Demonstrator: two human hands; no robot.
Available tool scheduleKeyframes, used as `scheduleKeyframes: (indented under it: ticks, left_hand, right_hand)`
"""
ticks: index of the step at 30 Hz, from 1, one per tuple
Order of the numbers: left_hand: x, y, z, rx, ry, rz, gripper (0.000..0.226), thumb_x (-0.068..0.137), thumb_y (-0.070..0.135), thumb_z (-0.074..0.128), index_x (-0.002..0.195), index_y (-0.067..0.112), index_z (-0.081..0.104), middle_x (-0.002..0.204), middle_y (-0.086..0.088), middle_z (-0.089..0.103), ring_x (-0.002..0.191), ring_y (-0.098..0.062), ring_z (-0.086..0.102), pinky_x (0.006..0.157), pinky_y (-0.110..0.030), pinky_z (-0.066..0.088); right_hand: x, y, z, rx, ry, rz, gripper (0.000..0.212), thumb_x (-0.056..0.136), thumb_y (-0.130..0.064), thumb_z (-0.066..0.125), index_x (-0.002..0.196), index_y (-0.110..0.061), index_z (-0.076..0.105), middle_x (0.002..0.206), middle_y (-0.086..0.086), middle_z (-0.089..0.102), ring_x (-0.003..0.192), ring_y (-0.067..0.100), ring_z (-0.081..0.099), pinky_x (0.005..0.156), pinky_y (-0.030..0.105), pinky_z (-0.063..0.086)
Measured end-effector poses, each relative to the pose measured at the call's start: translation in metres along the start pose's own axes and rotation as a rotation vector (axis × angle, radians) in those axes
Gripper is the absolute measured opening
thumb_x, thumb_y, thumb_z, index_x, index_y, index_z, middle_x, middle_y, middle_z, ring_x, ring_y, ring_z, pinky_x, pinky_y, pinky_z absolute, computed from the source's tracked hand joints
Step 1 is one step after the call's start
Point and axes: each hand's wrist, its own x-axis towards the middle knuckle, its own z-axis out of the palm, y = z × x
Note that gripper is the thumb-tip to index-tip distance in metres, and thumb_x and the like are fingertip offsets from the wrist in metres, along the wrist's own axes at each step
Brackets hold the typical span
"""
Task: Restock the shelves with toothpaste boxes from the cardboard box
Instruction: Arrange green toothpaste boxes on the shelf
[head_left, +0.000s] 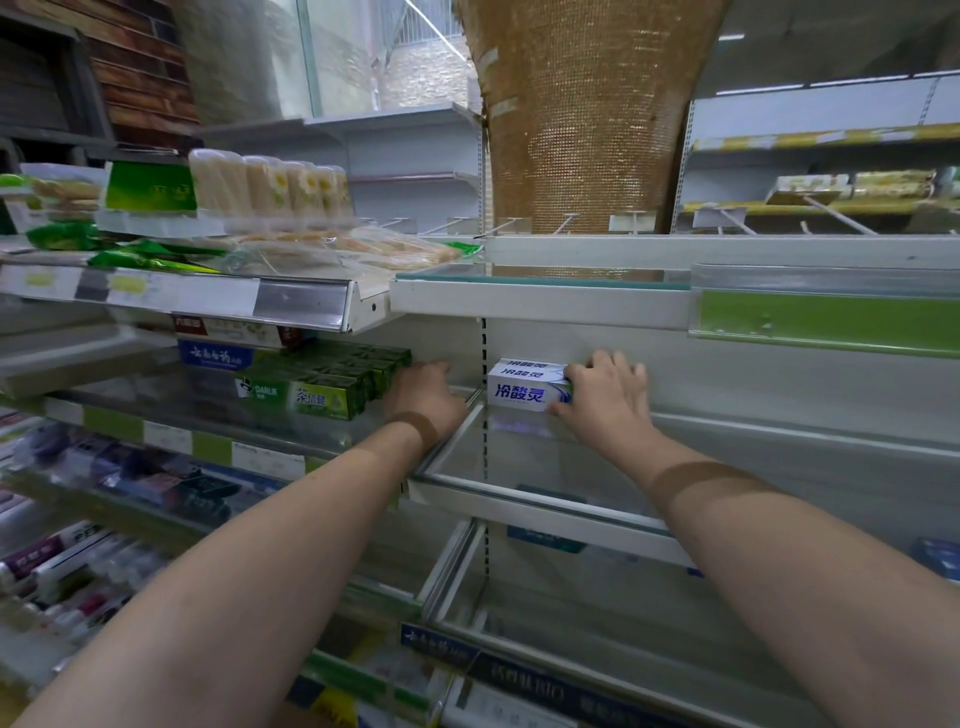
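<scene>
- Lowest shelving, nearest the viewer: a blue price rail (524, 670) and blurred packets to the left (57, 566). No cardboard box is in view, so the remaining stock cannot be counted.
- Both forearms reach up and forward from the bottom edge to the middle shelf.
- Middle glass shelf (519, 467), right bay: apart from two boxes at its back left corner, this bay shows bare glass along its whole visible length. Judged: most of the restocking here is not yet done.
- Right hand (605, 397): fingers curled over the top and thumb under the right end of a white and blue toothpaste box (524, 397), grasping it. The box sits at the rear of the shelf, near the back panel, just right of the slotted upright (485, 364).
- A second box of the same print (524, 368) lies on top of the held one, or directly behind it; which cannot be told. Judged: placement of this pair is at or near completion, the hand not yet withdrawn.
- Left hand (423, 397): rests at the right end of the row of green toothpaste boxes (332, 384) in the left bay, fingers bent against the end box. Whether it grasps that box or merely pushes it cannot be told.
- Left bay, judged: partly stocked; the green row ends short of the upright, with a blue and white box (218, 356) behind.
- Upper shelf (540, 304): right bay shows only glass; left bay carries wrapped goods (270, 187), not toothpaste.
- Farthest: a gold mesh column (587, 130) and further shelving beyond.
</scene>
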Motion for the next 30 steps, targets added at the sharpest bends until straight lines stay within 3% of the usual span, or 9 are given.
scheduleKeyframes:
  ticks: [9, 16, 22, 25, 30]
  left_hand:
    - [-0.01, -0.013, -0.022, 0.058, 0.051, -0.044, 0.037, 0.09, 0.031, 0.06, 0.125, 0.023, 0.067, 0.122, -0.009, 0.069, 0.11, -0.034, 0.064, 0.095, -0.037, 0.053]
    - [-0.054, -0.06, -0.072, 0.222, 0.233, -0.077, 0.031, 0.088, 0.033, 0.053, 0.104, 0.015, 0.072, 0.1, -0.008, 0.072, 0.093, -0.033, 0.067, 0.071, -0.032, 0.052]
    - [-0.102, -0.115, -0.121, 0.316, 0.259, -0.257, 0.04, 0.087, 0.029, 0.053, 0.123, 0.013, 0.063, 0.123, -0.011, 0.061, 0.119, -0.034, 0.048, 0.097, -0.045, 0.047]
    - [-0.135, -0.156, -0.14, 0.308, 0.289, -0.32, 0.049, 0.09, 0.027, 0.052, 0.138, 0.014, 0.057, 0.137, -0.009, 0.057, 0.13, -0.032, 0.044, 0.107, -0.044, 0.042]
    - [-0.196, -0.223, -0.162, 0.356, 0.264, -0.444, 0.049, 0.089, 0.033, 0.051, 0.136, 0.02, 0.058, 0.134, -0.008, 0.058, 0.126, -0.033, 0.047, 0.102, -0.044, 0.045]
  right_hand:
    - [-0.001, -0.065, -0.016, 0.113, 0.052, -0.191, 0.048, 0.086, -0.063, 0.053, 0.111, -0.024, 0.062, 0.113, 0.006, 0.057, 0.107, 0.027, 0.045, 0.089, 0.042, 0.033]
    - [-0.013, -0.148, -0.021, 0.222, 0.031, -0.388, 0.049, 0.088, -0.06, 0.052, 0.117, -0.021, 0.061, 0.119, 0.01, 0.058, 0.11, 0.032, 0.047, 0.091, 0.045, 0.039]
    - [-0.041, -0.23, -0.038, 0.392, -0.018, -0.526, 0.049, 0.089, -0.048, 0.052, 0.134, -0.028, 0.051, 0.141, 0.007, 0.047, 0.13, 0.032, 0.037, 0.106, 0.045, 0.03]
    - [-0.062, -0.276, -0.037, 0.445, -0.019, -0.589, 0.042, 0.088, -0.048, 0.055, 0.123, -0.026, 0.055, 0.132, 0.008, 0.052, 0.125, 0.032, 0.042, 0.102, 0.044, 0.037]
    - [-0.115, -0.342, -0.031, 0.457, -0.063, -0.666, 0.036, 0.091, -0.047, 0.054, 0.115, -0.021, 0.059, 0.119, 0.009, 0.055, 0.114, 0.03, 0.047, 0.092, 0.043, 0.042]
